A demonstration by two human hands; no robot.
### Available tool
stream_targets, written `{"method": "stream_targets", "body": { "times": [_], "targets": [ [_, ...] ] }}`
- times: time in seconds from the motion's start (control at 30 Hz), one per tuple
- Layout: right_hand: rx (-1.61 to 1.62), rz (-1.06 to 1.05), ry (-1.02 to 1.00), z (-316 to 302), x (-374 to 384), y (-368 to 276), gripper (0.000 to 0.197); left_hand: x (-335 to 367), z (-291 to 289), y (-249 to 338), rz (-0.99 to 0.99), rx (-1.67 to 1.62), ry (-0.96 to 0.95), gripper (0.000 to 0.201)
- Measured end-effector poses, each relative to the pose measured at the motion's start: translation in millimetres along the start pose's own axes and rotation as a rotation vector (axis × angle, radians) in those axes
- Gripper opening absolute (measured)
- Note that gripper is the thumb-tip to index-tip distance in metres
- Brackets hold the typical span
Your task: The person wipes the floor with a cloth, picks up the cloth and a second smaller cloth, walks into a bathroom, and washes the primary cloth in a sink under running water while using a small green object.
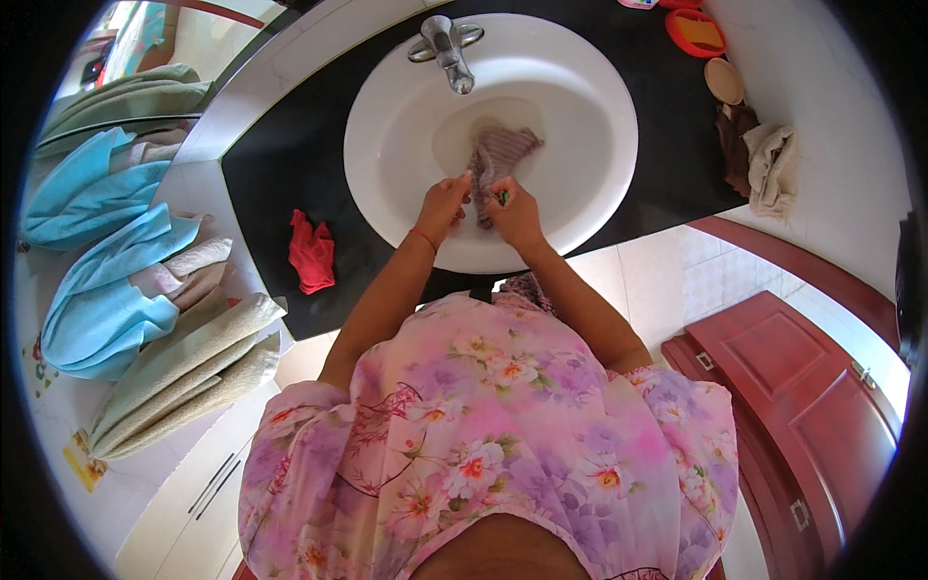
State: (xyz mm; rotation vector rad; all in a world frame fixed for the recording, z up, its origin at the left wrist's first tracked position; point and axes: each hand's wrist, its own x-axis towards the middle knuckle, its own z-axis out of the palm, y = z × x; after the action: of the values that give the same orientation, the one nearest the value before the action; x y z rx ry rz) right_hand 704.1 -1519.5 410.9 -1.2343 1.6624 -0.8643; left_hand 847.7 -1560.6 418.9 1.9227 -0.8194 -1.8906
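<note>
A mauve-grey striped cloth (505,145), possibly a sock, hangs from my hands into shallow water in the white oval sink (599,179). My left hand (445,206) pinches the cloth's left edge near the front of the basin. Close beside it, my right hand (516,217) is closed against the cloth's right side. A small green bit shows between the right fingers; its kind cannot be made out. Above the far side of the basin stands a chrome faucet (448,56).
On the black counter (290,155) lies a crumpled red cloth (311,253) at left. Brown (737,145) and beige cloths (772,169) lie at right, near a red soap dish (696,34). Towels (121,290) hang at left; a red-brown door (773,387) stands at right.
</note>
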Motion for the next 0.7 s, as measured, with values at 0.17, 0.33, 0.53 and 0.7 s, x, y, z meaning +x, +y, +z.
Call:
{"method": "stream_targets", "body": {
  "times": [0.17,0.33,0.53,0.7],
  "targets": [
    [-0.091,-0.273,-0.012,-6.4,-24.0,-25.2,0.013,-5.1,3.8,15.2,-0.146,0.156,-0.269,0.040],
    [-0.125,-0.278,-0.013,-2.8,-50.5,-23.5,0.013,21.5,-3.0,7.8,0.124,0.083,-0.405,0.023],
    [0.240,0.078,0.291,20.4,-82.9,-6.6,0.013,-1.0,-18.3,37.9,0.555,0.214,-0.199,0.030],
    [0.399,0.151,0.340,33.5,-88.0,-3.9,0.014,-7.5,-37.8,66.9,0.931,0.520,-0.077,0.035]
  ]
}}
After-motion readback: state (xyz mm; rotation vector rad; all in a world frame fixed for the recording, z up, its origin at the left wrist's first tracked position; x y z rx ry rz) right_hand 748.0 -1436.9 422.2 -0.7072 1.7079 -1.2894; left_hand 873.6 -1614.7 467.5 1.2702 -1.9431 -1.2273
